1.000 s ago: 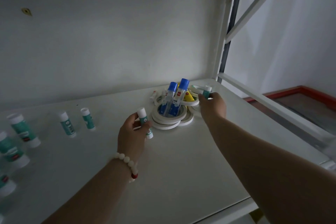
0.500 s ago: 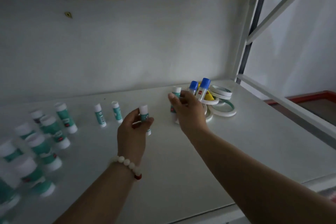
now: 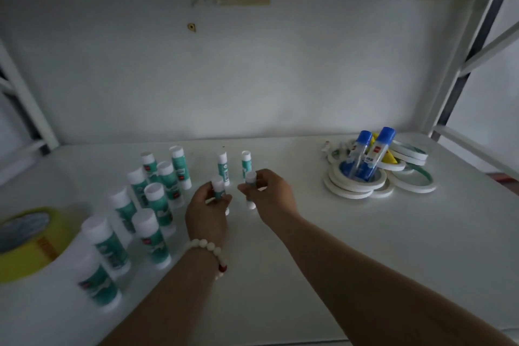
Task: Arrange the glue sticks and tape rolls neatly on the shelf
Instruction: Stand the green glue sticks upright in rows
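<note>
My left hand (image 3: 206,212) grips a small teal-and-white glue stick (image 3: 218,187) upright at the shelf's middle. Beside it, my right hand (image 3: 271,196) holds a second small glue stick (image 3: 250,181), its base close to the shelf (image 3: 365,247). Just behind them stand two small glue sticks (image 3: 223,167) side by side. A cluster of several larger teal glue sticks (image 3: 157,205) stands to the left. On the right lies a pile of white tape rolls (image 3: 356,187) with two blue-capped glue tubes (image 3: 373,154) standing inside it.
A wide yellow tape roll (image 3: 31,241) lies at the left edge. The white back wall (image 3: 252,78) closes the shelf behind. Metal uprights and a brace (image 3: 474,50) frame the right side. A yellow item (image 3: 389,156) pokes out among the tape rolls.
My right hand carried a small glue stick leftward from the tape pile to beside my left hand. The view swung left, bringing the large glue sticks and yellow roll into sight.
</note>
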